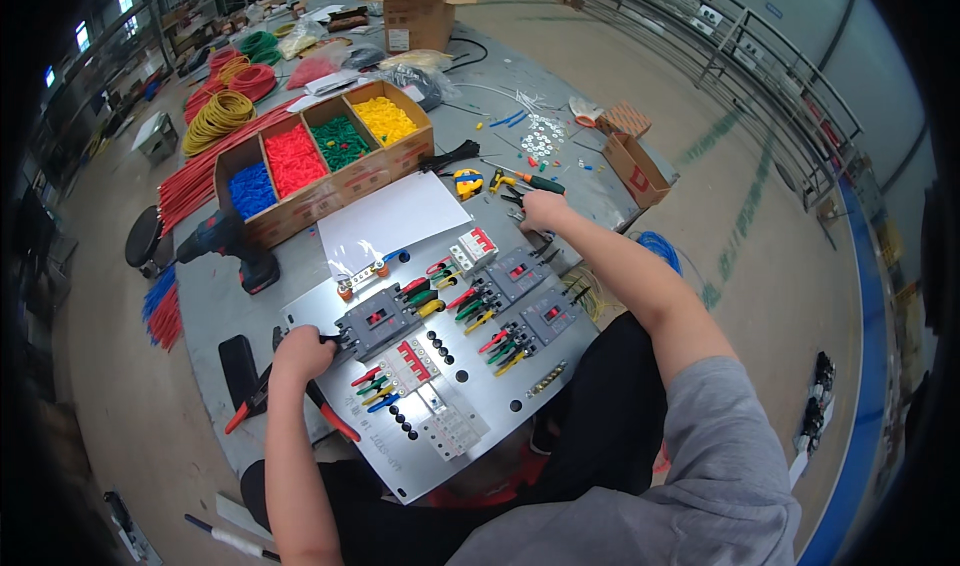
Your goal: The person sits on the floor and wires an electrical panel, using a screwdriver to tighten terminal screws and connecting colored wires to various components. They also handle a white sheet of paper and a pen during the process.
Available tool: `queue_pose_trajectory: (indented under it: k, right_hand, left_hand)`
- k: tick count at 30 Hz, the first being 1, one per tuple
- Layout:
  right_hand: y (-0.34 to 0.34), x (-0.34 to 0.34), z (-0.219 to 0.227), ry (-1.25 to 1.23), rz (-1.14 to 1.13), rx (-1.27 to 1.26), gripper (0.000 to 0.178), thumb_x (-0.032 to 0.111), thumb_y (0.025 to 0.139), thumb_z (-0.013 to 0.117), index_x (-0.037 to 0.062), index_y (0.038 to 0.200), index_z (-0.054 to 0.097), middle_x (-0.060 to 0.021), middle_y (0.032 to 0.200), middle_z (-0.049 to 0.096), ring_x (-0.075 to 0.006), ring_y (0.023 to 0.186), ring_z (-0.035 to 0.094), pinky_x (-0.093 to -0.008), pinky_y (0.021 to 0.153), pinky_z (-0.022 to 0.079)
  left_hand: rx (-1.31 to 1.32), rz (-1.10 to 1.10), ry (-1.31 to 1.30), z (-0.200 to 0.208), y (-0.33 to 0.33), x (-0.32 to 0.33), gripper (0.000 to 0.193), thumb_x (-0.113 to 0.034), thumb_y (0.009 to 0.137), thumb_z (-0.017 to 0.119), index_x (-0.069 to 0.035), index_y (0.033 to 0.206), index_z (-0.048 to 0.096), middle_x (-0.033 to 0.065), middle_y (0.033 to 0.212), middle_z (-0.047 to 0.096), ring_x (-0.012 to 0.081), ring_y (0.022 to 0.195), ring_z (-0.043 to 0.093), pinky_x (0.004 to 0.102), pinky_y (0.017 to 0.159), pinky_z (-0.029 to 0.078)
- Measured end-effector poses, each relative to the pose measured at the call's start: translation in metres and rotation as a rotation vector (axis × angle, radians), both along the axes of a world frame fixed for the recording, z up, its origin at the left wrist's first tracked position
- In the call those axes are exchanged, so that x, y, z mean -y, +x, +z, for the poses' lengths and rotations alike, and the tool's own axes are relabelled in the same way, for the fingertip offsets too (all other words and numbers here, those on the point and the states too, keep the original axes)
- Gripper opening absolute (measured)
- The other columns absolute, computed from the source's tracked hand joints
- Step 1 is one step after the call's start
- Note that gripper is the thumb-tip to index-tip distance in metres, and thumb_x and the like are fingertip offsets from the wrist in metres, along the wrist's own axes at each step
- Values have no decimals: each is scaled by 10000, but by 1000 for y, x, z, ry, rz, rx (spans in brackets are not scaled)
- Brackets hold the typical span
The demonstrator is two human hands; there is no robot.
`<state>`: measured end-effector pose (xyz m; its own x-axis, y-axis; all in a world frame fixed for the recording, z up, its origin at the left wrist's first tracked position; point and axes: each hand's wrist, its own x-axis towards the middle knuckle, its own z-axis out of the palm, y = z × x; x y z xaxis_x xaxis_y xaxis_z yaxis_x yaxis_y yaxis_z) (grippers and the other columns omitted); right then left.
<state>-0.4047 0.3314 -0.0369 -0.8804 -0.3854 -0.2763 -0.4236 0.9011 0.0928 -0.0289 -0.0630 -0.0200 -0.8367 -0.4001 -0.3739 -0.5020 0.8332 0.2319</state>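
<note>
This place looks like a workshop for electrical assembly: on the grey workbench [300, 271] there are a cordless drill [230, 249], coils of coloured wire [217, 121] and a divided cardboard box [360, 184] of small coloured pieces, and a metal plate [480, 398] carries circuit breakers [376, 321].

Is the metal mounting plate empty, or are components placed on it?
Not empty: grey circuit breakers and a brass terminal bar sit on the metal mounting plate.

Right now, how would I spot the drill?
On the grey table, find the cardboard box with four colours. The drill sits by its blue pieces. Unlike the flat black object nearby, it's chunky and gun-shaped.
</note>
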Motion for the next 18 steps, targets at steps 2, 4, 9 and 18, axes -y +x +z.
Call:
queue_pose_trajectory:
  k: [2, 4, 9, 18]
  right_hand:
    - [4, 7, 3, 23, -18, 58, 400, 399, 804, 811, 70, 1031, 802, -142, 1147, 771, -329, 1054, 742, -463, 872, 612]
    - [8, 15, 7, 10, 7, 89, 411, 401, 823, 791, 66, 1060, 797, -149, 1109, 778, -336, 1052, 744, -475, 884, 608]
    - [5, 1, 11, -98, 114, -109, 387, 330, 885, 702, 68, 1170, 682, -198, 1066, 759, -370, 1019, 739, -498, 879, 590]
    - [90, 98, 64, -553, 401, 77, 396, 385, 1111, 488, 20, 1218, 600, -233, 968, 709, -425, 977, 687, -475, 881, 534]
  left_hand:
    - [3, 8, 6, 0, 6, 3, 408, -324, 904, 701, 58, 1027, 776, 291, 1099, 746, 431, 1057, 722, 488, 962, 572]
    - [-11, -2, -31, 0, 10, 7, 404, -323, 911, 691, 52, 1031, 777, 285, 1104, 748, 429, 1058, 724, 489, 964, 575]
    - [-5, -22, -7, -3, 2, 1, 398, -328, 930, 671, 35, 1049, 783, 270, 1117, 755, 412, 1065, 732, 487, 959, 585]
    - [39, 8, -3, -1, 0, 0, 351, -279, 870, 697, 5, 1047, 803, 246, 1113, 765, 393, 1035, 749, 462, 939, 601]
